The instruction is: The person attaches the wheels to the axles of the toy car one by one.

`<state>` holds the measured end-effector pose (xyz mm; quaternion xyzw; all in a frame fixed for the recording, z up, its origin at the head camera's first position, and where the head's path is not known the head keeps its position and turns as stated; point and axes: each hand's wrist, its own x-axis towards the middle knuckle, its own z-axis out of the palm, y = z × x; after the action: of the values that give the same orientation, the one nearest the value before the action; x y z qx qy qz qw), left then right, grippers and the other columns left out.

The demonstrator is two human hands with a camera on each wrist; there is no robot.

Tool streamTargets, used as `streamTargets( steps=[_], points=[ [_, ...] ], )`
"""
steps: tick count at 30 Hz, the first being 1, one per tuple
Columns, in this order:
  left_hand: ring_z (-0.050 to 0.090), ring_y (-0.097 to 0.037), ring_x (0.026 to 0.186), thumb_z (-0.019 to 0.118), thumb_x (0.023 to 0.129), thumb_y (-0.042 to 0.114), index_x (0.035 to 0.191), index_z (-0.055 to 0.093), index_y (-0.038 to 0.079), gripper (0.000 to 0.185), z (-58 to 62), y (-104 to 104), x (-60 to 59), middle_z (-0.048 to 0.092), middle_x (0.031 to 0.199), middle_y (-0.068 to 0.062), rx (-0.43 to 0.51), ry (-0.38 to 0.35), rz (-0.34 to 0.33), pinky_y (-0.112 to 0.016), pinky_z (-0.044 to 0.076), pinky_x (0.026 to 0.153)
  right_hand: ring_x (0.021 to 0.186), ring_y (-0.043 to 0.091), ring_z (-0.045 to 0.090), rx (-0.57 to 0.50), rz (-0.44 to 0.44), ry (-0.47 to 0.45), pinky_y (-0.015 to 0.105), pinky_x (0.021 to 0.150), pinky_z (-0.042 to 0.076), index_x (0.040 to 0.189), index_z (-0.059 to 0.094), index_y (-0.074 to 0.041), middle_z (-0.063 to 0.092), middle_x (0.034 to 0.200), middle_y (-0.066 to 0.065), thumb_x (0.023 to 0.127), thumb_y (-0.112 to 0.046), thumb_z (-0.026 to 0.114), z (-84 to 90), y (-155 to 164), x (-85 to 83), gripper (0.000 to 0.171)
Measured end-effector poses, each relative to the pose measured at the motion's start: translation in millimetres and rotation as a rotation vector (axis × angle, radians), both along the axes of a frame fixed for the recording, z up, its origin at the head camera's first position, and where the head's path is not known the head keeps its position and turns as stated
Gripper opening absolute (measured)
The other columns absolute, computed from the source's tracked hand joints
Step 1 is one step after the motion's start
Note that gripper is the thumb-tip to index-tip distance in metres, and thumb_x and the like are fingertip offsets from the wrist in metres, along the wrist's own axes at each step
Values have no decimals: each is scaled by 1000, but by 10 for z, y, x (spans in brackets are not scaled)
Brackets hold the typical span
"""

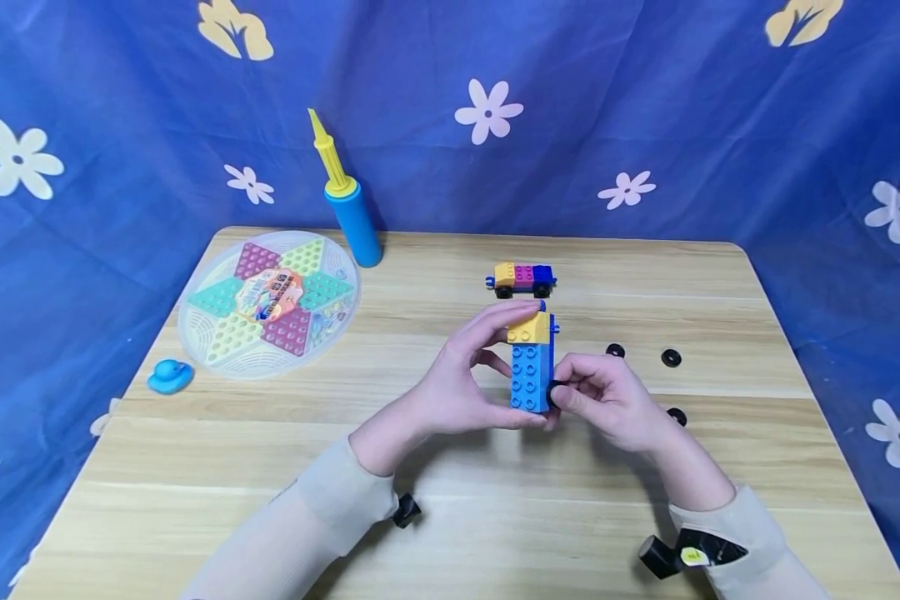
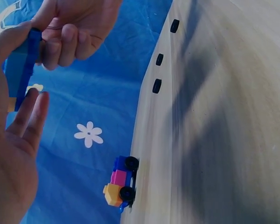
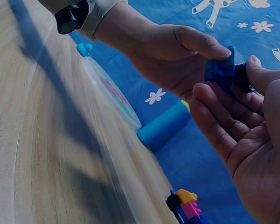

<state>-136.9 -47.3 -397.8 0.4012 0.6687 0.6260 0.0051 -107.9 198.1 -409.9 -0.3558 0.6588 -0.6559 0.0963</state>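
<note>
A blue brick block point(image 1: 531, 375) with a yellow brick point(image 1: 528, 330) at its far end is held just above the table. My left hand point(image 1: 487, 367) grips it from the left, thumb on the yellow end. My right hand point(image 1: 573, 398) pinches a small black wheel point(image 1: 556, 390) against the block's near right side. In the left wrist view the blue block point(image 2: 22, 70) sits between my left palm point(image 2: 11, 154) and the right hand's fingers point(image 2: 74, 32). The right wrist view shows the wheel point(image 3: 243, 77) beside the block point(image 3: 219, 70).
A finished yellow, pink and blue brick car point(image 1: 522, 277) stands behind the hands. Three loose black wheels point(image 1: 615, 351) point(image 1: 671, 358) point(image 1: 676, 416) lie to the right. A round checkers board point(image 1: 270, 304), a blue and yellow pump point(image 1: 348, 204) and a blue duck point(image 1: 170, 377) are at the left of the wooden table point(image 1: 495, 517).
</note>
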Motion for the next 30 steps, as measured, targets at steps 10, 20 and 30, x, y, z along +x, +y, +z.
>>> streamTargets(
  steps=[10, 20, 30],
  points=[
    [61, -27, 122, 97, 73, 1, 160, 44, 16, 102, -33, -15, -7, 42, 160, 2, -23, -123, 4, -41, 64, 81, 61, 22, 65, 98, -127, 0, 28, 55, 53, 93, 65, -10, 67, 73, 5, 102, 8, 62, 2, -36, 32, 20],
    [68, -25, 114, 76, 99, 8, 156, 50, 28, 66, -49, 84, -15, 56, 140, -7, -17, -359, 95, -39, 60, 95, 63, 18, 63, 199, -210, 81, 29, 59, 53, 91, 63, -14, 66, 71, -2, 100, 4, 70, -36, -82, -1, 21],
    [71, -22, 91, 76, 100, 13, 154, 54, 25, 59, -98, 139, -43, 65, 124, -7, -86, -331, 151, -37, 63, 81, 65, 17, 64, 250, -223, 115, 29, 63, 55, 97, 67, -16, 67, 75, -3, 100, 2, 71, -82, -64, -12, 18]
  ],
)
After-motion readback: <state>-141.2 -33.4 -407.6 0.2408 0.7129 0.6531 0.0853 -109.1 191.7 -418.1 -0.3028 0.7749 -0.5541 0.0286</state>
